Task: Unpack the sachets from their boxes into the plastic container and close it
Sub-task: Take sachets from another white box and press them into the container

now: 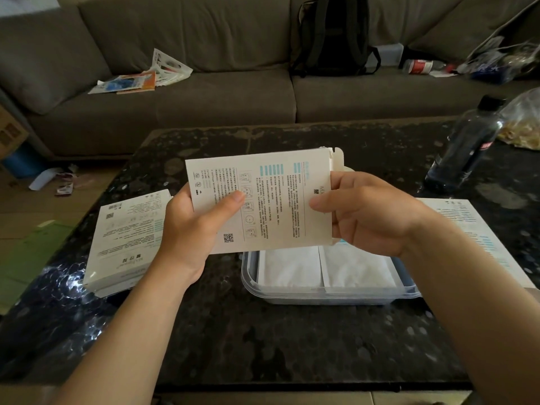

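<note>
Both hands hold a flat white printed box (271,197) in the air above the table. My left hand (193,226) grips its left end, thumb on the printed face. My right hand (371,211) grips its right end, where the flap stands open. Directly below sits the clear plastic container (251,282), holding two white sachets (324,267) side by side. No lid is on it. A second white box (125,241) lies on the table to the left. Another white box (473,229) lies flat at the right, partly hidden by my right forearm.
A dark plastic bottle (467,144) stands at the table's far right, next to a clear bag of food (523,124). Behind the dark speckled table (277,340) runs a grey sofa (204,92) with papers and a black backpack (333,36). Litter lies on the floor at left.
</note>
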`<action>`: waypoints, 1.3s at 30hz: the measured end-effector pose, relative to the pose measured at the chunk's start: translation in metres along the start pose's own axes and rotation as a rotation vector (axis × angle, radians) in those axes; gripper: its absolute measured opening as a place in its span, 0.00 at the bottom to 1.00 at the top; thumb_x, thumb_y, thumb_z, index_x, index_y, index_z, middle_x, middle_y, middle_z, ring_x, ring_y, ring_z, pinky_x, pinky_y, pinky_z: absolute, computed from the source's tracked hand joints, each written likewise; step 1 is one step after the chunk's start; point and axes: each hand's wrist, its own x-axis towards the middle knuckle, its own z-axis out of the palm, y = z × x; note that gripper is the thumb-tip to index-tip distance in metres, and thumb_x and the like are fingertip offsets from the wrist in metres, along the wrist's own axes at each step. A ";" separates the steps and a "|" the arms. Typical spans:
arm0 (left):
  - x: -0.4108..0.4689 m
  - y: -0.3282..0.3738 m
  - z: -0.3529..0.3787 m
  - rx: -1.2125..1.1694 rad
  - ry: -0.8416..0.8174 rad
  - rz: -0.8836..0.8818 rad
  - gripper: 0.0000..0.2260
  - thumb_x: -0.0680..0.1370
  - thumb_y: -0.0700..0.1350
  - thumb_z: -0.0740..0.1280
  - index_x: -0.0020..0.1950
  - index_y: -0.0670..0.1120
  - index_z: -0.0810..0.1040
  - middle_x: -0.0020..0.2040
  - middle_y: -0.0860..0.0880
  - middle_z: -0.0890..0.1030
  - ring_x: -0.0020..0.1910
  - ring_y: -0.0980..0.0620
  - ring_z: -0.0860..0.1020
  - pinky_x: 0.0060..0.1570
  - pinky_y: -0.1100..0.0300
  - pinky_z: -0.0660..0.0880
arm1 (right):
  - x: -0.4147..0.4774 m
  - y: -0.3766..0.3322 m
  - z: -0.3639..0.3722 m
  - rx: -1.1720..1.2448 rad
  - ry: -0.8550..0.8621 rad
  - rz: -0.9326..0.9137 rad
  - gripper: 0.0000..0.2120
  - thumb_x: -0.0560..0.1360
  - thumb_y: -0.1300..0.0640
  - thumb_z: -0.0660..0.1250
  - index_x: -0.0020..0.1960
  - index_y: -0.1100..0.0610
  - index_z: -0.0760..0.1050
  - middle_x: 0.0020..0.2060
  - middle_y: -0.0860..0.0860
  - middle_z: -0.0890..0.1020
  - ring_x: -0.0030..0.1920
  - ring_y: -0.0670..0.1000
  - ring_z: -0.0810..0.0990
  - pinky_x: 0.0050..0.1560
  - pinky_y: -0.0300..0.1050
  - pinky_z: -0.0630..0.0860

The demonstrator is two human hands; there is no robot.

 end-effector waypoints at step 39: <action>-0.027 0.009 0.141 1.209 -0.709 0.033 0.27 0.84 0.64 0.59 0.81 0.59 0.63 0.81 0.49 0.64 0.76 0.43 0.68 0.74 0.44 0.69 | -0.143 0.053 -0.118 0.560 0.921 0.079 0.12 0.80 0.70 0.61 0.63 0.67 0.68 0.49 0.63 0.83 0.46 0.61 0.86 0.32 0.51 0.83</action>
